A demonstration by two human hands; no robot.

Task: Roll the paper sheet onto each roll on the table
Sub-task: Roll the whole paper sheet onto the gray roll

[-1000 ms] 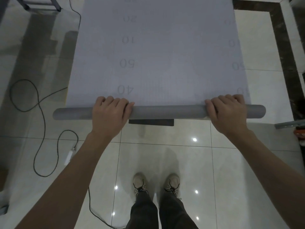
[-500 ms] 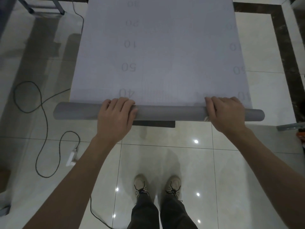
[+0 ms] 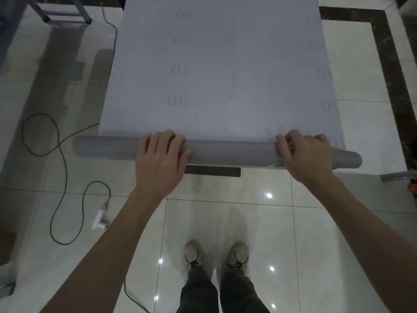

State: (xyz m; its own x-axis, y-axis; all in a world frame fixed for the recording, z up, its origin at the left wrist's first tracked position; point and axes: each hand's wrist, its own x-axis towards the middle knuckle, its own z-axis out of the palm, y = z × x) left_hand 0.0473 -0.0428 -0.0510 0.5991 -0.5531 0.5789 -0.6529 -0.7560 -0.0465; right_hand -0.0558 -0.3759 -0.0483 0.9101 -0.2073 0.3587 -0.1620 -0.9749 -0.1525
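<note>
Grey, and lying crosswise along the table's near edge, the long cardboard-like roll (image 3: 232,151) sits under both of my hands. My left hand (image 3: 161,161) is laid over it left of centre, fingers (image 3: 165,141) curled close together over the top and the thumb pressed against the tube. My right hand (image 3: 310,152) grips near the right end, fingers bent tight around the roll; they seem to pinch the sheet's edge too, though I cannot tell for sure. From the roll, the wide pale paper sheet (image 3: 225,75) runs flat to the table's far edge and is cut off at the top of the view. It covers the table almost wholly, so I only make out a thin pale strip and a dark bracket (image 3: 213,171) under the near edge. Faint mirrored numbers show through the paper; those along its right edge are partly cut off and hard to read. On the glossy white floor tiles (image 3: 225,222) a black cable (image 3: 58,143) loops at left, and its far end is hidden behind the sheet.
</note>
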